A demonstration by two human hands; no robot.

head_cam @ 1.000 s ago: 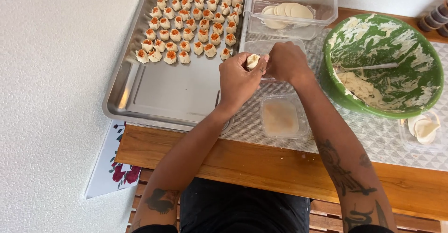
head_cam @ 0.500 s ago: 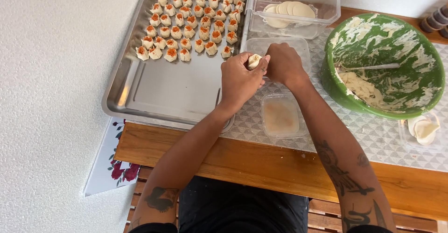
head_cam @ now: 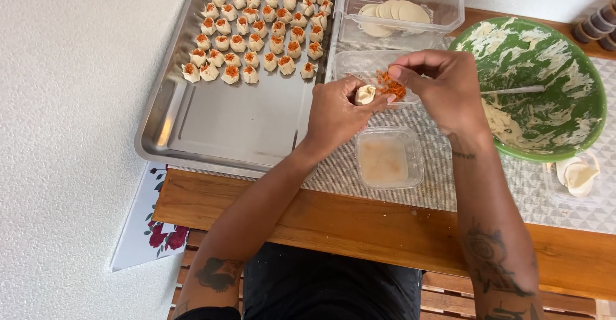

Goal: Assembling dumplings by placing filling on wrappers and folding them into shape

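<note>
My left hand (head_cam: 337,115) is shut on a small pale dumpling (head_cam: 366,93), held upright over a clear tub (head_cam: 359,63). Grated orange carrot (head_cam: 390,86) lies in that tub beside the dumpling. My right hand (head_cam: 443,86) hovers just right of the dumpling, its fingertips pinched together above the carrot; I cannot tell whether it holds any. A steel tray (head_cam: 212,121) to the left carries several finished dumplings (head_cam: 256,25) topped with orange, in rows at its far end.
A clear box of round wrappers (head_cam: 393,11) stands at the back. A green bowl (head_cam: 593,108) smeared with filling holds a utensil (head_cam: 513,90). A small tub of cloudy liquid (head_cam: 388,158) sits near me. More wrappers (head_cam: 577,174) lie at the right.
My right hand has lifted off the dumpling and moved right, uncovering the carrot tub. My left hand still holds the dumpling in about the same place.
</note>
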